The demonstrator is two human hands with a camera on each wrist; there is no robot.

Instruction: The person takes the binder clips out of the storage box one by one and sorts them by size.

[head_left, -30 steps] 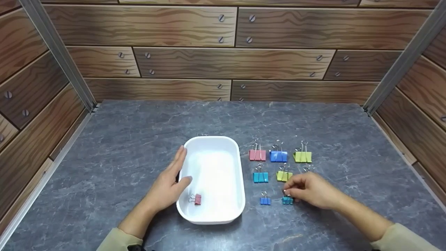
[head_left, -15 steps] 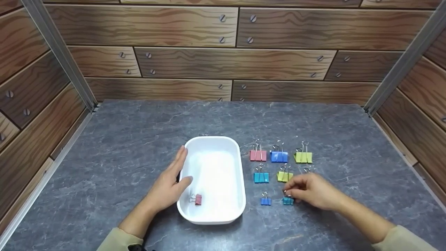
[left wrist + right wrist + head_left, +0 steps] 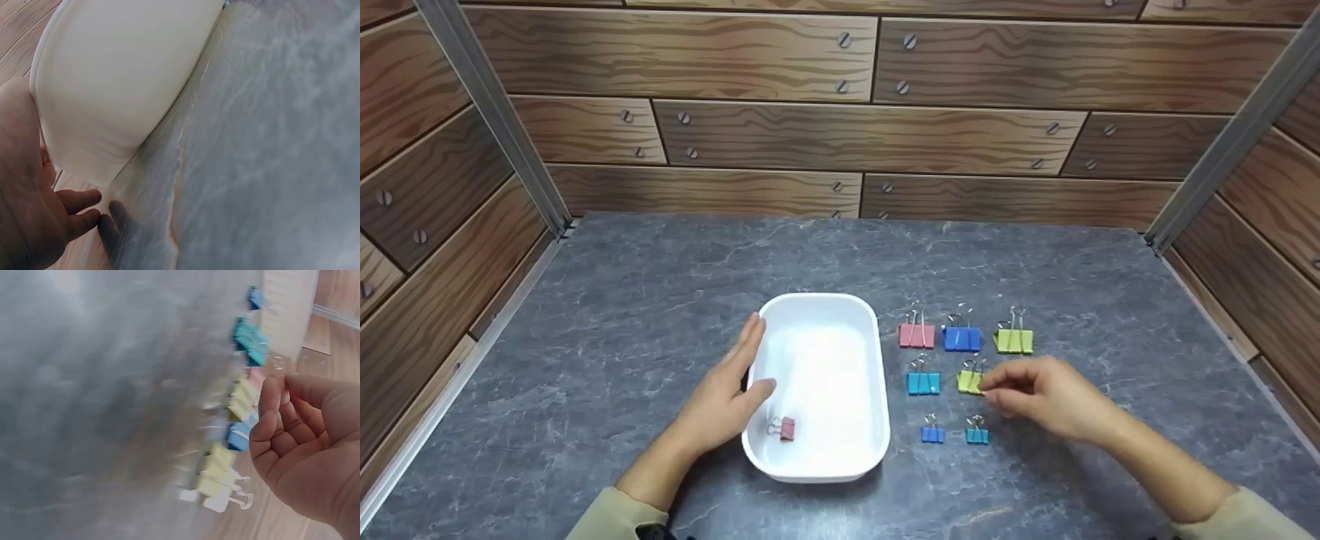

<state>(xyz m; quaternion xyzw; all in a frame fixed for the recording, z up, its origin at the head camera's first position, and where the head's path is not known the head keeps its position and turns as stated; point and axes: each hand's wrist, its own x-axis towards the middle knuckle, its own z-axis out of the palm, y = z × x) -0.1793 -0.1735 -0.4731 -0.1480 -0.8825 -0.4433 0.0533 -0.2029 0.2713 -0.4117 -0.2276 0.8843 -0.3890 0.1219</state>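
One clip lies in the tray, left hand against its left wall, with seven clips in rows to its right.

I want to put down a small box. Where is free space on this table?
Bare: the grey table left of the white tray, and the strip behind it toward the wall. Crowded: right of the tray, among the binder clips beside the right hand.
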